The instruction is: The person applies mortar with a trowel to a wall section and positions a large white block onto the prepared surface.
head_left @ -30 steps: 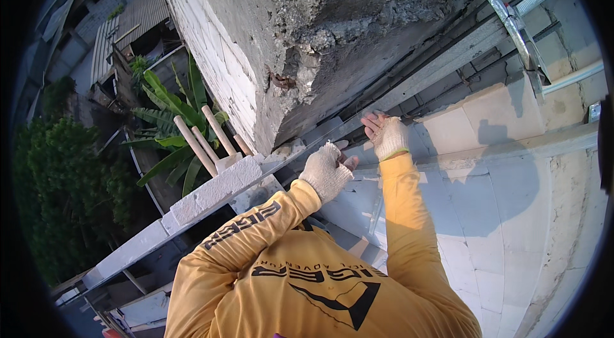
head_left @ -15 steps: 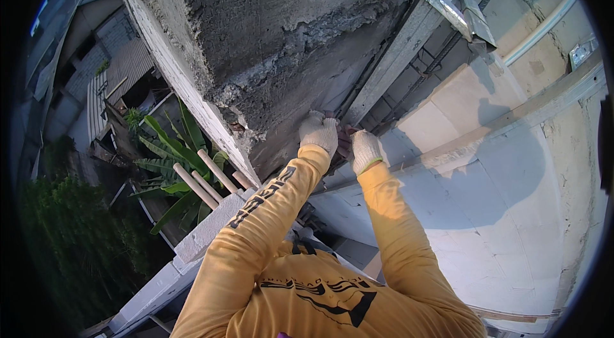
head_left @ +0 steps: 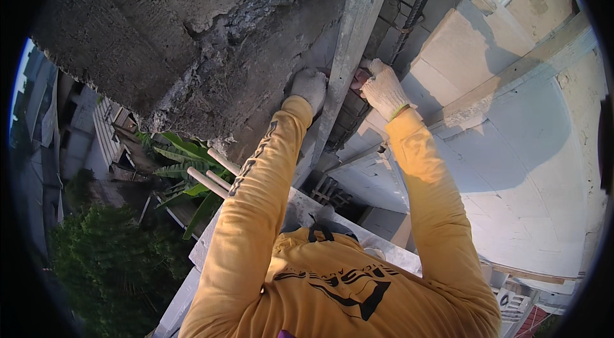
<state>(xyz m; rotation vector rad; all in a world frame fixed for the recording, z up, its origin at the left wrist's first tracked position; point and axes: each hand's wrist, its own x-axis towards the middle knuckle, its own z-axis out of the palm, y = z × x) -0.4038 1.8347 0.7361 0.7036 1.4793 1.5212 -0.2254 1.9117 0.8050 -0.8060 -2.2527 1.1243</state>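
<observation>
A long grey metal channel (head_left: 353, 37) slants down between my two gloved hands. My left hand (head_left: 309, 87), in an off-white knit glove, is closed at the channel's left side, against the rough concrete. Its fingertips are hidden. On the other side my right hand (head_left: 384, 90), gloved alike, has its fingers curled beside a small maroon patch (head_left: 360, 78); whether that is a held piece or part of the glove cannot be made out. A ribbed steel bar (head_left: 414, 18) rises just beyond the right hand.
Broken concrete (head_left: 224, 50) overhangs at upper left. Pale block wall (head_left: 511, 165) curves along the right. Round poles (head_left: 208, 182) stick out at left above banana leaves (head_left: 185, 152) and a tree (head_left: 118, 267) far below. A ledge (head_left: 204, 242) runs beneath my arms.
My view has shifted closer to the channel and concrete. My hands have moved up and apart, from close together below the channel to either side of it.
</observation>
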